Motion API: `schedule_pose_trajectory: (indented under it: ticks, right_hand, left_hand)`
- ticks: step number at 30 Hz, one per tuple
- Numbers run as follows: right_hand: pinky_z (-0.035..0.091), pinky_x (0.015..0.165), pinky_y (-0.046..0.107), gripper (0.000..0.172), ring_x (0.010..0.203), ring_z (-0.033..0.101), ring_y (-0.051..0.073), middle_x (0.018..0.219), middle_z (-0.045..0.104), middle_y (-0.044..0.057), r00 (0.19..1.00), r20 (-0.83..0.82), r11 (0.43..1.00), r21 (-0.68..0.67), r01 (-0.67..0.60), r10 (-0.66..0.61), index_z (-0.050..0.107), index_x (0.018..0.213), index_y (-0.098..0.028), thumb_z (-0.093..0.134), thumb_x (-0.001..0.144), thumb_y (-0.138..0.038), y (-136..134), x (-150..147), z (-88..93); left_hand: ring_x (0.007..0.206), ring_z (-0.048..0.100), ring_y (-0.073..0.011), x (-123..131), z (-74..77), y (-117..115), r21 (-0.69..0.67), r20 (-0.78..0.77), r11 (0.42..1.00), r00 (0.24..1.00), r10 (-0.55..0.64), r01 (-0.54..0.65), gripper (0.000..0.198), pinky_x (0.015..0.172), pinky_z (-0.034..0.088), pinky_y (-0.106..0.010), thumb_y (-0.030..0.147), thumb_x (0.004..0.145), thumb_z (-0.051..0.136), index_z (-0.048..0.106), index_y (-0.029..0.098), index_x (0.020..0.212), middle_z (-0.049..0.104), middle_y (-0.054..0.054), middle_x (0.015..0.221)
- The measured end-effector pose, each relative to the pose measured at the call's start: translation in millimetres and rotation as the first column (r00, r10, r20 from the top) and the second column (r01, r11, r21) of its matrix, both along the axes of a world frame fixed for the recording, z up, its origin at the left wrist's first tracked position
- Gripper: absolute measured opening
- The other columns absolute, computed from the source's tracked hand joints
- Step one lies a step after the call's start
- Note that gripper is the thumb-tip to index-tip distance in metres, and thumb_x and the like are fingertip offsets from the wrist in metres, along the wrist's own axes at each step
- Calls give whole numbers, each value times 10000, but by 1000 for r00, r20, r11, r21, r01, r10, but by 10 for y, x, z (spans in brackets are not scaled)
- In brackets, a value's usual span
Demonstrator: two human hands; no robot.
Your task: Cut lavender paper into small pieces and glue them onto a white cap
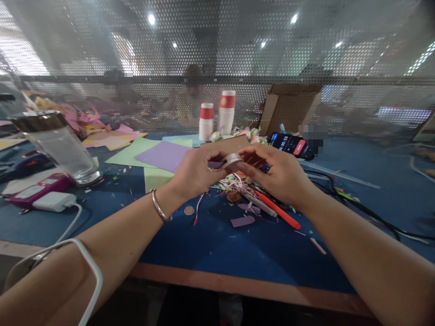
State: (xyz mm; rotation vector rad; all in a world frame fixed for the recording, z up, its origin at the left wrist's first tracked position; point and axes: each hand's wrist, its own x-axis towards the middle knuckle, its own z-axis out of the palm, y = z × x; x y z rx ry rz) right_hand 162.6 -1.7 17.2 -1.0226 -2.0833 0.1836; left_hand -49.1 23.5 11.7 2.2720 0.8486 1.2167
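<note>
Above the middle of the table, my left hand (195,170) and my right hand (280,172) meet around a small white roll of tape (233,158). Left thumb and fingers pinch its left side. On its right side the right thumb presses, with the other fingers curled behind and partly hidden. Beneath the hands lies a heap of thin paper strips (234,181), with a brown cardboard piece (234,196) in it. A red-orange stick (278,210) slants out to the right. Small purple paper pieces (242,221) lie nearer to me.
Purple paper (163,155) and green sheets (127,153) lie left of centre. Stacked paper cups (206,124), a phone (290,145) and a cardboard box (290,108) stand or lie farther back. At left are a glass jar (64,145) and a power strip (44,190); a white cable crosses my left forearm.
</note>
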Motion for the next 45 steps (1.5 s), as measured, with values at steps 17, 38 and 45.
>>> schedule_pose_trajectory:
  ticks: [17,38,45]
  right_hand:
    - [512,684,324,442,780,658,183,1022,724,72,995,-100,977,-210,-17,-4,657,1167,-217,615,914,-578,6,4,-22]
    - [517,662,292,417,731,649,176,896,713,37,980,-190,952,-286,-108,54,729,961,-234,559,929,-613,2,16,39]
    - [521,657,283,415,752,647,169,939,705,41,976,-203,918,-366,-152,81,728,1030,-233,550,942,-597,-5,10,35]
  left_hand:
    - [819,617,-160,4,-9,-45,153,-40,987,997,63,-56,163,712,509,-269,293,826,747,774,216,967,697,-41,884]
    - [923,677,-182,38,-20,-21,-213,156,942,961,-231,261,576,807,569,-309,242,749,809,652,214,1303,710,-78,1194]
    - [1102,663,-227,27,-22,13,-247,210,899,926,-315,362,576,898,562,-324,231,719,831,660,178,1267,687,-113,1269]
